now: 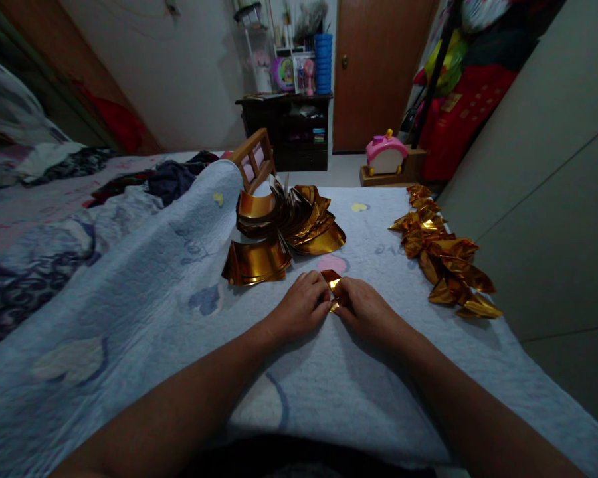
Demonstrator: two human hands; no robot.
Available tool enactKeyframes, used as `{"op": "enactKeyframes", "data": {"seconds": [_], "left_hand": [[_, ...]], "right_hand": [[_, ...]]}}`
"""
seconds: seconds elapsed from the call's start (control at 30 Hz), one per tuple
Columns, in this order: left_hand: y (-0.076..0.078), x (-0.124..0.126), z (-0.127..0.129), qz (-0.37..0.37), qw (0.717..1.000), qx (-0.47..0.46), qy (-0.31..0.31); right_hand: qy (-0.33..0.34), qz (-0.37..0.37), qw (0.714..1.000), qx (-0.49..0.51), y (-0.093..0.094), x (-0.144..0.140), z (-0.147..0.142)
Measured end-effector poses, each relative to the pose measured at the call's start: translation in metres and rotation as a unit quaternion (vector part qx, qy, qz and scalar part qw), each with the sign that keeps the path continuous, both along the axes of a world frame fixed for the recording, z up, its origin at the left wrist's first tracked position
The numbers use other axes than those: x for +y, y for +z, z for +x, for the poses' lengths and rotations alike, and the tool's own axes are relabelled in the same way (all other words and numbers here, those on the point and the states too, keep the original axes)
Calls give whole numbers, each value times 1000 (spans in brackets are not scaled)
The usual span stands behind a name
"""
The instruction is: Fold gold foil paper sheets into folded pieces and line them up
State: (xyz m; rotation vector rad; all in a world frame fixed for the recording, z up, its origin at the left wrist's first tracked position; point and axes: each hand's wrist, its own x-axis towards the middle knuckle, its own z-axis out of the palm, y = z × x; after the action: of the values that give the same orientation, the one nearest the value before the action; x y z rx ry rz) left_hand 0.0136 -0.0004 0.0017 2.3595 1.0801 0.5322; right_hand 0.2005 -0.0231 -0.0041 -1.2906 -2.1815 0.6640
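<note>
My left hand (pixel 301 305) and my right hand (pixel 366 309) meet over a pale blue quilt (pixel 144 285), fingers pinched together on one small folded piece of gold foil paper (pixel 333 281). Most of that piece is hidden by my fingers. Just beyond my hands lies a fanned pile of flat, curled gold sheets (pixel 279 232). To the right, a row of folded gold pieces (pixel 443 255) runs along the quilt's edge.
A wooden chair back (pixel 253 159) rises behind the pile. Crumpled clothes and bedding (pixel 54 199) lie on the left. A pale cabinet wall (pixel 553 186) stands close on the right. A dark shelf unit (pixel 289 129) and a pink toy (pixel 386 154) stand by the far door.
</note>
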Motion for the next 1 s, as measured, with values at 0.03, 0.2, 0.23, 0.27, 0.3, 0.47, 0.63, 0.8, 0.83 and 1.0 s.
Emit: {"op": "enactKeyframes", "data": {"seconds": [0.03,0.2,0.23,0.27,0.3,0.47,0.63,0.8,0.83,1.0], "left_hand": [[0,0,0,1,1000,1,-2],[-1,1,-1,0,1000,9,-16],[0,1,-2,-1,1000,10,-17],[0,1,-2,-2,1000,12,-19],[0,1,-2,-4,1000,14,-20],[-1,1,-3,-9,999,23,-23],[-2,2,-4,-7,999,41,-30],[-5,-2,-4,11,997,69,-19],[-6,-3,-4,16,997,74,-13],[-10,-5,-5,23,996,84,6]], "right_hand": [[2,4,1000,2,-1,0,0],[-4,4,1000,-5,0,0,0],[-6,2,1000,-6,1,0,0],[-6,0,1000,-6,1,0,-1],[-5,0,1000,-6,1,0,-1],[0,14,1000,-11,-1,1,0],[-18,19,999,-40,-1,-1,-3],[-68,15,994,-88,3,-4,-14],[-77,15,992,-96,3,-4,-16],[-102,24,988,-115,1,-6,-21]]}}
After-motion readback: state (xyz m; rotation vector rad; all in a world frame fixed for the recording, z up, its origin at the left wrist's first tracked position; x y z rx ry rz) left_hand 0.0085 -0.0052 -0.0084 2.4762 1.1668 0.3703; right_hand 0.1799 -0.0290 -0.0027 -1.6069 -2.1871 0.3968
